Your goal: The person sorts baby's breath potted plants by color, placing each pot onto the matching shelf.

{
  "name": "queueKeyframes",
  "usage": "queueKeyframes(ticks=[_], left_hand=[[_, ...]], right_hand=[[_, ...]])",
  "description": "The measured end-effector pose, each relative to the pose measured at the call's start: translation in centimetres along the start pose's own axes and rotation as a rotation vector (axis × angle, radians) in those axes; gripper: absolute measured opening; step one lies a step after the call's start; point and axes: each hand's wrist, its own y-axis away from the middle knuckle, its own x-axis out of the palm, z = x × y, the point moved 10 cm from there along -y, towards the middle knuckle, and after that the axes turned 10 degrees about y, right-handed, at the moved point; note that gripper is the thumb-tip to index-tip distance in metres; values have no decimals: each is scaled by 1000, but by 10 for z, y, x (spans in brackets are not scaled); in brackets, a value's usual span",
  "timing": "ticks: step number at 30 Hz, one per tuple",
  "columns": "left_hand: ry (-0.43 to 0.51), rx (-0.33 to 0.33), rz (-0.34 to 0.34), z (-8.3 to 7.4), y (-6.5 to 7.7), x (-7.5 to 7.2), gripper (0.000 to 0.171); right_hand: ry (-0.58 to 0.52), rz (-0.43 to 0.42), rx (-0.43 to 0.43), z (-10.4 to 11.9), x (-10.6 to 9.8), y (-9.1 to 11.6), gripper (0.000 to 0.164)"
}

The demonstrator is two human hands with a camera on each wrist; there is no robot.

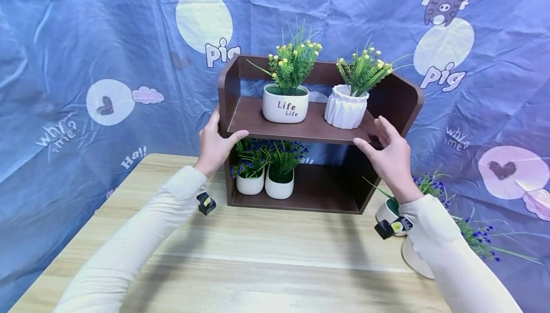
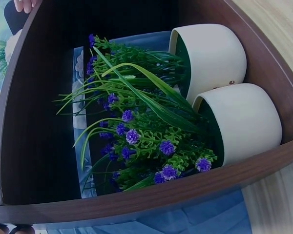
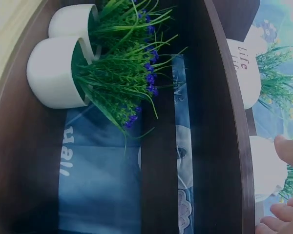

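Note:
A dark brown two-tier wooden shelf [image 1: 296, 206] stands on the table. My left hand [image 1: 216, 146] grips its left side panel, thumb at the upper board's front edge and fingers around the outside. My right hand [image 1: 392, 160] is at the upper board's right front corner, its thumb and fingers spread apart. On the upper board sit a white "Life" pot [image 1: 285, 107] and, to its right, a white ribbed pot [image 1: 345, 107], both with yellow-flowered plants. Two white pots with purple flowers, a left one [image 1: 250, 183] and a right one [image 1: 280, 185], stand in the lower tier's left half.
Right of the shelf, partly hidden by my right forearm, are a white pot [image 1: 385, 211] with a plant and a larger pale pot [image 1: 416, 258] in front of it. The light wooden table [image 1: 266, 255] extends before the shelf. Behind it hangs a blue printed cloth [image 1: 129, 31].

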Motion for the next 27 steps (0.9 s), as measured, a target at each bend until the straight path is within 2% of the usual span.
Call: queueKeyframes(ticks=[8, 11, 22, 27], left_hand=[[-6, -10, 3, -2, 0, 0, 91], [-18, -21, 7, 0, 1, 1, 92], [-2, -11, -1, -1, 2, 0, 91], [-11, -8, -2, -1, 2, -1, 91]], right_hand=[[20, -29, 43, -18, -18, 26, 76], [34, -36, 86, -30, -27, 36, 76], [115, -37, 199, -70, -71, 77, 77], [146, -60, 216, -85, -92, 92, 76]])
